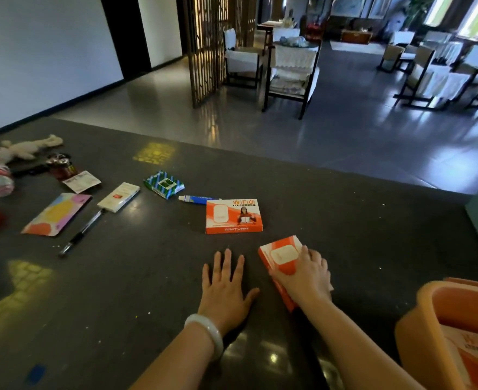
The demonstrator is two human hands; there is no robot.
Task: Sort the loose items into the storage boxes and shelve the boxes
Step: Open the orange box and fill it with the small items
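right fingers (pixel 312 258) curled over orange box (pixel 281 253), pinching its edges | left fingers (pixel 229 263) spread flat on bench (pixel 147 277) | box lies at 5 o'clock from WiFi box (pixel 234 216) | lift level, carry to bin (pixel 418 319) at 4 o'clock | right wrist bent down, forearm low

"WIFI 6" — orange box (pixel 234 216)
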